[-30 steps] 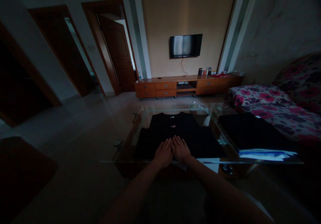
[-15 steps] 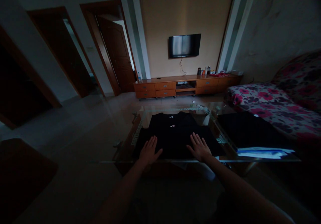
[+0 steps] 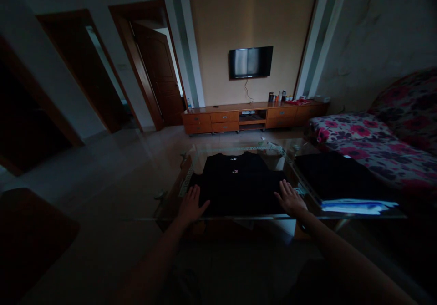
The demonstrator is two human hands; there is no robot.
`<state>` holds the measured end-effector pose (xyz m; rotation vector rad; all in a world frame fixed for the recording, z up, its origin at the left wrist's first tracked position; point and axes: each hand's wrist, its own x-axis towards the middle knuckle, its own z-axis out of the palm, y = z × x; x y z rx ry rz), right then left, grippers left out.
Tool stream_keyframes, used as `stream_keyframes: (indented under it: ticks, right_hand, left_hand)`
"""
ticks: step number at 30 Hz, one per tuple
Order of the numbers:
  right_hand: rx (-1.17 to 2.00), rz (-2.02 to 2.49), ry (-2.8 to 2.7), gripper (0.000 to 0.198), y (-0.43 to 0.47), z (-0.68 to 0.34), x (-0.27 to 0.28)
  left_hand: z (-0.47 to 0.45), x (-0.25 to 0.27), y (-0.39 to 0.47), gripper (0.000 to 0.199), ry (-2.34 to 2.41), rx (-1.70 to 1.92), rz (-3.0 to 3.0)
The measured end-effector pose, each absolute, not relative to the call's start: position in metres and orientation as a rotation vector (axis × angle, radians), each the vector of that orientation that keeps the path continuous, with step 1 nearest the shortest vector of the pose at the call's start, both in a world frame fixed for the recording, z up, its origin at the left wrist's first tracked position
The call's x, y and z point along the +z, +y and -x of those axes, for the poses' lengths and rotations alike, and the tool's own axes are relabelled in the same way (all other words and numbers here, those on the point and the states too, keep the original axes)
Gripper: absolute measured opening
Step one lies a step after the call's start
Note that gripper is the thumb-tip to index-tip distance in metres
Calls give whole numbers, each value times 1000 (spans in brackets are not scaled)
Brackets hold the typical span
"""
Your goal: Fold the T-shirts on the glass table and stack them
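Observation:
A black T-shirt (image 3: 239,186) lies spread on the glass coffee table (image 3: 194,152), its neckline toward the far side and a small light print on its chest. My left hand (image 3: 191,205) rests with fingers apart on the shirt's left side. On the opposite side my right hand (image 3: 290,198) lies flat at the shirt's right edge, fingers stretched out. Neither hand grips the cloth. The lower edge of the shirt runs along the table's near edge. Dark surroundings make its folds hard to see.
To the right on the table sits a stack of folded dark clothes (image 3: 341,177) with white and blue layers beneath. Beyond it stands a floral sofa (image 3: 358,129). A wooden TV cabinet (image 3: 225,118) lines the far wall under a television (image 3: 251,63). A dark brown piece of furniture (image 3: 37,227) is at left.
Both hands have slid outward over the shirt, the left one to the left and the right one to the right. The shirt's side parts under them now look drawn in or covered.

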<state>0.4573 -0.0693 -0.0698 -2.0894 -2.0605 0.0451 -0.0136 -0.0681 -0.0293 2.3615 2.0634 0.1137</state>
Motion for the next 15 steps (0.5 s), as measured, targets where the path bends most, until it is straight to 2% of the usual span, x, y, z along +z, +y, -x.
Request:
stream_keyframes:
  ticks: [4, 8, 11, 15]
  right_hand:
    - [110, 2239, -1960, 72, -66, -448, -63]
    - [62, 2375, -1793, 74, -53, -407, -47]
    - [30, 2126, -1972, 73, -41, -354, -30]
    - [222, 1711, -2265, 77, -29, -280, -14]
  left_hand:
    - [9, -29, -61, 89, 2110, 87, -2249]
    - [-18, -22, -51, 73, 2249, 207, -2221]
    - [-52, -17, -44, 62, 2091, 332, -2422]
    - [-96, -17, -35, 63, 1781, 323, -2589]
